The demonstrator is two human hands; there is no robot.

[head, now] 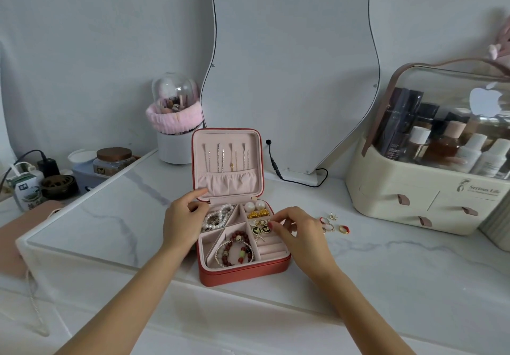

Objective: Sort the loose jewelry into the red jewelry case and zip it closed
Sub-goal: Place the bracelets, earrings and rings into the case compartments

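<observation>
Open red jewelry case (242, 273) holds pearl strand (218, 216), beaded bracelets (234, 252), earrings (260, 229).

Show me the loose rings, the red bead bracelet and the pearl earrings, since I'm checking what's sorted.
loose rings (343, 229), head view, on the red-and-gold ring lying on the table.
red bead bracelet (239, 235), head view, on its upper beads.
pearl earrings (250, 206), head view, on the left pearl.

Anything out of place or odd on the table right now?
Nothing is spilled or damaged. A few rings lie loose on the marble tabletop, right of the open red jewelry case, beyond the right hand.
</observation>
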